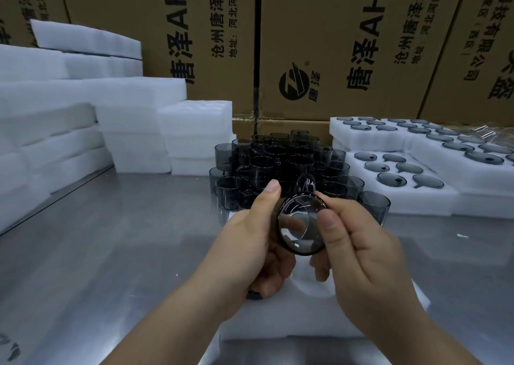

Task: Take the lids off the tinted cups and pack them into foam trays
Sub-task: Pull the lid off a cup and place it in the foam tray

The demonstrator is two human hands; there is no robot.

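Observation:
My left hand (pixel 256 242) grips a grey tinted glass cup (pixel 301 225), tilted with its mouth toward me, above a white foam tray (pixel 278 320) at the near edge of the table. My right hand (pixel 358 256) pinches the cup's rim from the right with thumb and fingers. Whether a lid sits on this cup I cannot tell. Behind the hands stands a stacked pile of several tinted cups (pixel 281 164). Foam trays at the right (pixel 403 195) hold several grey lids (pixel 392 179) in round pockets.
Stacks of white foam blocks (pixel 83 131) fill the left and back left of the steel table (pixel 111 239). Printed cardboard boxes (pixel 333 44) wall off the back. One cup (pixel 374 206) stands alone by the lid trays.

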